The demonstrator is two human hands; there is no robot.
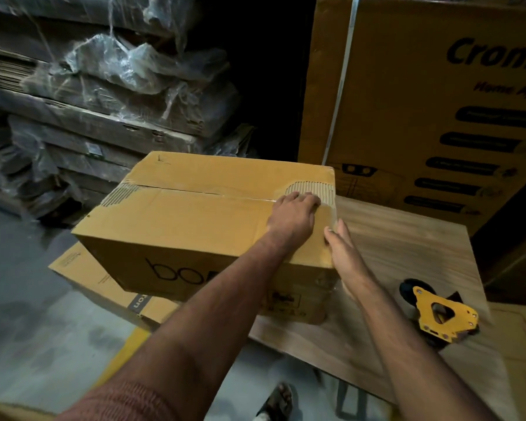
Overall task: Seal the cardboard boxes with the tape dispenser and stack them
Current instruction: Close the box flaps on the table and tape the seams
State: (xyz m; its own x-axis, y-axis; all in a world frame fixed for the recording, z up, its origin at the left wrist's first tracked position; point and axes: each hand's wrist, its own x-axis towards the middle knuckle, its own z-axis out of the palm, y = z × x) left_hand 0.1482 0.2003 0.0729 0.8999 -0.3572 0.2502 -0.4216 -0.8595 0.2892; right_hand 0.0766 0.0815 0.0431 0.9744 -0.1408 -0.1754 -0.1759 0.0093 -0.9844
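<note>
Left hand (pixel 292 215) flat on taped box (pixel 195 220) top, right hand (pixel 342 249) open against its side

Left hand (pixel 292 215) flat on taped box (pixel 195 220) top near right edge; right hand (pixel 343 253) touches its right side. Yellow tape dispenser (pixel 441 317) on wooden table (pixel 407 253), right.

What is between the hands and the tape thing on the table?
Nothing visible. The yellow tape dispenser lies on the wooden table, just right of the right hand. Both hands rest on the cardboard box; left hand on top.
</note>
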